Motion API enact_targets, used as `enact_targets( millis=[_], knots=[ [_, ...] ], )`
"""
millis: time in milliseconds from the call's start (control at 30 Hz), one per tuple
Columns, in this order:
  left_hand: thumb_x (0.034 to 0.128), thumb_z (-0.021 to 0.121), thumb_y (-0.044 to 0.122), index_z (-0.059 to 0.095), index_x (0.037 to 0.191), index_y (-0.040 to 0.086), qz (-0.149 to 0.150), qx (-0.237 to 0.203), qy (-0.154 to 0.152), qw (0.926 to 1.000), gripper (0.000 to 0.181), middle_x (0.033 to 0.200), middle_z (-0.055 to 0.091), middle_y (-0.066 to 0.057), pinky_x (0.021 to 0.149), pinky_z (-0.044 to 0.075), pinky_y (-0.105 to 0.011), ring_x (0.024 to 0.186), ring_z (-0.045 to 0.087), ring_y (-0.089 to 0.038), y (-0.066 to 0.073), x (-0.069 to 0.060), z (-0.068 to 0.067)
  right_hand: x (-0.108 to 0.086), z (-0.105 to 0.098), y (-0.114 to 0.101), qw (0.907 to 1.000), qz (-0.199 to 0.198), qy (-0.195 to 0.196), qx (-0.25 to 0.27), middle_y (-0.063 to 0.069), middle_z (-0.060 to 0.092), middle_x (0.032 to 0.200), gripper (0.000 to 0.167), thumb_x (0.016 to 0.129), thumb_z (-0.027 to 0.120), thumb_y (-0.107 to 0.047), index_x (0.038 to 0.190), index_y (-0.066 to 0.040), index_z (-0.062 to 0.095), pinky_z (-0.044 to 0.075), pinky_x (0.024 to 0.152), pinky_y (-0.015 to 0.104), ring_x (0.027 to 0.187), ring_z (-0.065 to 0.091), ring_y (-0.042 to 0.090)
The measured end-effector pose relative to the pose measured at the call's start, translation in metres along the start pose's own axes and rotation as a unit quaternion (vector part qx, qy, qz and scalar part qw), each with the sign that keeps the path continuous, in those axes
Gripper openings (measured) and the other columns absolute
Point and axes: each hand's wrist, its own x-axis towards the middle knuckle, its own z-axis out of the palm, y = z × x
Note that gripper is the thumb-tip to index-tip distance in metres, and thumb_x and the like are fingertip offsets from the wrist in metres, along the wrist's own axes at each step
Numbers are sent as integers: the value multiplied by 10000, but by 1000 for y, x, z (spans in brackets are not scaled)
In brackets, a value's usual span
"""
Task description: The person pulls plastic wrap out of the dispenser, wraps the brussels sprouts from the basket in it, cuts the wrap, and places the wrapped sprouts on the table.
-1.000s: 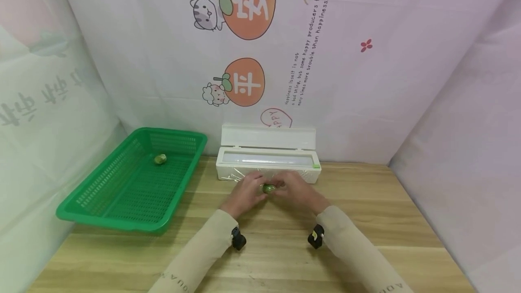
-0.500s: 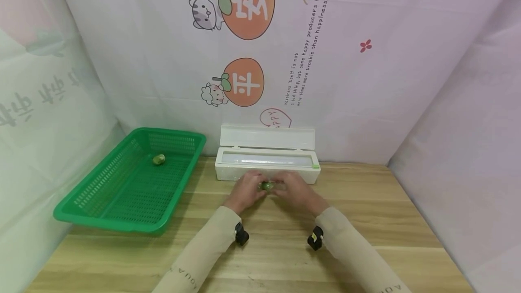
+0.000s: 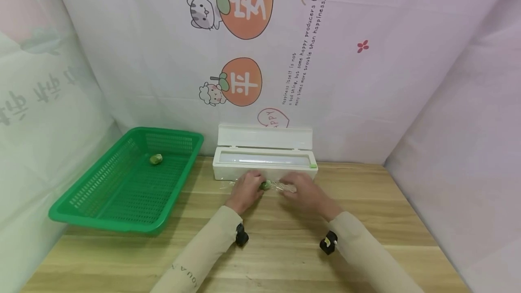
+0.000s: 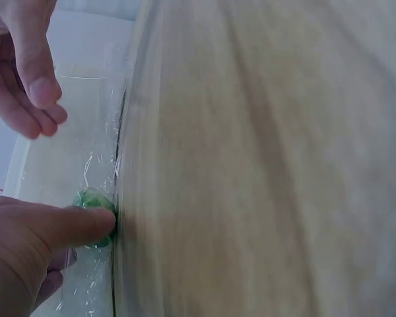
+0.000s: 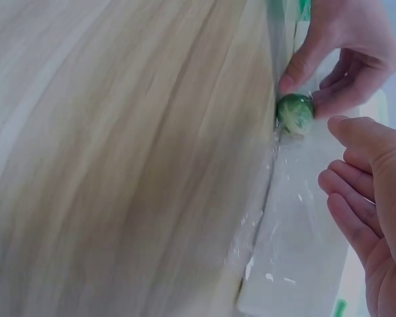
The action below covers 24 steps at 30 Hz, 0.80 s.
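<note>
R hand [image 3: 305, 191] now off to the right, wider gap to L hand [image 3: 246, 191] & green veg [image 3: 265, 185] vs 1 s ago, clear film [image 3: 276, 185] now showing btwn green veg & R hand, R sleeve [image 3: 366, 250] & wrist cam [image 3: 328, 242] shifted right too

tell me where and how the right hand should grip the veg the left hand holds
Probably the free right side of the veg, with the right hand coming from the right: the left hand pinches its left side, and the box stands beyond. It is small and round, so a light pinch, thumb near and fingers far, looks best.
</note>
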Motion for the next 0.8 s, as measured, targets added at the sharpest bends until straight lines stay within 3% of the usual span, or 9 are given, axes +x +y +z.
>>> enact_targets(
  millis=[200,400,600,800],
  knots=[
    [819,898,107,784,1022,74,-235,-427,-301,9984,235,1062,773,-85,942,634,-389,1022,735,-256,0,-1,-9,-10,-17,10,9995,-56,141,-280,151,784,1132,309,915,823,-146,1172,9,748,634,942,472,1038,750,300],
    [848,871,93,792,1049,80,-189,-643,-350,9971,217,1089,791,-83,963,630,-405,1046,747,-265,-2,0,-24,-14,-44,23,9977,330,319,-506,200,771,1116,358,917,823,-164,1199,38,733,638,901,499,1014,741,351],
    [870,859,101,776,1075,57,117,-737,-398,9964,226,1082,795,-91,912,646,-371,999,757,-249,-1,6,-36,-14,-65,40,9951,567,422,-694,263,729,1226,472,918,824,-195,1276,79,683,587,1005,577,1117,707,434],
    [890,847,140,732,1255,34,182,-1106,-617,9918,398,1297,746,-135,1086,583,-404,1229,705,-303,6,20,-47,-15,-73,55,9943,963,159,-431,285,608,1459,727,898,850,-311,1454,59,560,460,1168,631,1355,577,491]
  ],
)
